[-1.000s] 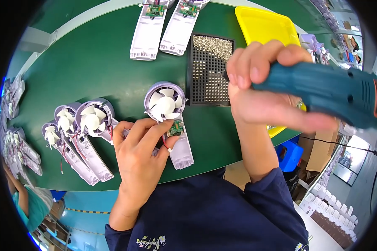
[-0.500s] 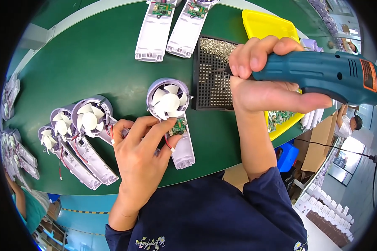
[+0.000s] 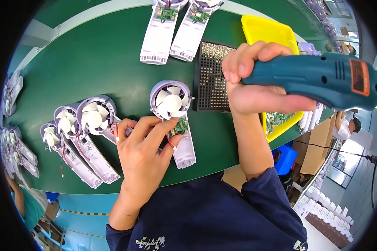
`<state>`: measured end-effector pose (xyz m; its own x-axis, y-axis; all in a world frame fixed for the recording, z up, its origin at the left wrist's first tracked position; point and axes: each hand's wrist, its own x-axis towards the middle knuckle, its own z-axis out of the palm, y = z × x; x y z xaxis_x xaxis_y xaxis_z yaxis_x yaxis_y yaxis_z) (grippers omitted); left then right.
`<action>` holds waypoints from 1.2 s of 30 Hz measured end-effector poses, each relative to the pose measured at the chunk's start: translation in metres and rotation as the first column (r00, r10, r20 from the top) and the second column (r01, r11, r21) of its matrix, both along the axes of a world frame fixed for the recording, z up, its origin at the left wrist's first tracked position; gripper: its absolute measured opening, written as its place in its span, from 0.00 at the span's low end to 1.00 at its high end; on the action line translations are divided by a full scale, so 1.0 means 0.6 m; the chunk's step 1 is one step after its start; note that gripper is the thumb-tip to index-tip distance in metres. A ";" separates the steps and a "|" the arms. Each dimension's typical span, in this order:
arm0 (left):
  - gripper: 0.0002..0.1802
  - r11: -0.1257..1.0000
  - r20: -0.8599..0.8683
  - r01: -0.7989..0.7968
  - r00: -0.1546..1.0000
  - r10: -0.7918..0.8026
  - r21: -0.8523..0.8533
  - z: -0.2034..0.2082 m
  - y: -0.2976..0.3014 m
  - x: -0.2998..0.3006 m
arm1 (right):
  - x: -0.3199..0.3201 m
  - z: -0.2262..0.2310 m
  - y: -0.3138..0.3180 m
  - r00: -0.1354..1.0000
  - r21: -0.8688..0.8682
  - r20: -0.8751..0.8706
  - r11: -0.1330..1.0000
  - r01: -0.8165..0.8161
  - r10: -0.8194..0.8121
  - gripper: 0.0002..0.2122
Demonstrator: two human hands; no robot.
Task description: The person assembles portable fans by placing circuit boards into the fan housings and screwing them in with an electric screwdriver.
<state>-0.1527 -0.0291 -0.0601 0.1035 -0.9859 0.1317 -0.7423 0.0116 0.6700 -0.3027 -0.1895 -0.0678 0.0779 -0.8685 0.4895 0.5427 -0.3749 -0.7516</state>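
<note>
A white fan housing [image 3: 184,154] with a round lilac head and white blades [image 3: 170,104] lies before me, its open handle toward me. My left hand [image 3: 143,144] is closed at the small green circuit board [image 3: 179,127] on that handle, forefinger on its upper edge and thumb by the red wires. In my right hand [image 3: 249,81] is a teal electric screwdriver [image 3: 310,77], held level with its body pointing right. The fingers hide its tip. Below that hand stands a black screw tray [image 3: 205,102], with screws standing in its holes and a loose heap at the far end.
Several fan housings [image 3: 94,117] lie to the left, with two more [image 3: 157,44] at the far side. A yellow bin [image 3: 270,29] and another holding green boards [image 3: 278,119] are on the right. A black cable [image 3: 343,148] hangs at far right. Other people sit beyond.
My right hand has moved left with the screwdriver, and the tip seen over the tray before is now hidden. My left hand keeps its hold. The whole view has shifted slightly.
</note>
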 end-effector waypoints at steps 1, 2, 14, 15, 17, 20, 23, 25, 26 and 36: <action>0.17 1.000 0.005 -0.006 1.000 0.006 0.003 -0.002 0.001 0.000 | 0.004 0.001 0.004 0.999 -0.001 0.008 1.000 0.031 -0.031 0.50; 0.17 1.000 -0.005 -0.010 1.000 0.010 -0.008 -0.003 0.000 0.000 | 0.003 0.001 0.004 1.000 -0.031 0.003 0.999 0.019 -0.018 0.49; 0.18 0.999 -0.036 -0.010 0.999 0.009 -0.035 -0.009 0.004 -0.006 | -0.009 0.007 0.004 0.997 -0.079 -0.012 0.994 0.071 -0.072 0.46; 0.18 0.999 -0.036 -0.012 0.999 0.011 -0.031 -0.010 0.005 -0.007 | -0.009 0.015 0.007 0.998 -0.078 -0.018 0.995 0.063 -0.065 0.46; 0.18 0.999 -0.048 -0.015 0.999 0.014 -0.030 -0.011 0.004 -0.008 | -0.009 0.032 0.015 0.995 -0.073 0.083 0.996 -0.045 0.051 0.46; 0.16 0.999 -0.082 -0.010 0.997 0.006 -0.048 -0.009 0.003 -0.003 | -0.016 0.060 0.056 0.971 -0.109 0.139 0.978 -0.180 0.194 0.46; 0.16 0.997 -0.100 -0.024 0.995 0.016 -0.077 -0.011 0.004 -0.002 | -0.009 0.077 0.110 0.968 -0.127 0.026 0.961 -0.246 0.251 0.36; 0.19 0.995 -0.091 -0.016 0.996 0.007 -0.094 -0.007 0.000 -0.004 | 0.000 0.066 0.135 0.973 -0.183 0.011 0.957 -0.224 0.230 0.34; 0.19 0.995 -0.092 -0.017 0.996 0.008 -0.093 -0.008 -0.001 -0.004 | 0.003 0.057 0.144 0.976 -0.214 0.000 0.953 -0.213 0.218 0.34; 0.16 0.993 -0.110 -0.026 0.994 0.013 -0.116 -0.016 0.004 -0.003 | 0.014 0.039 0.164 0.979 -0.252 -0.047 0.946 -0.206 0.200 0.38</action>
<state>-0.1546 -0.0264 -0.0700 0.1426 -0.9619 0.2332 -0.6659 0.0810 0.7416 -0.2942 -0.0911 -0.0444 0.2519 -0.6804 0.6882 0.6128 -0.4383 -0.6576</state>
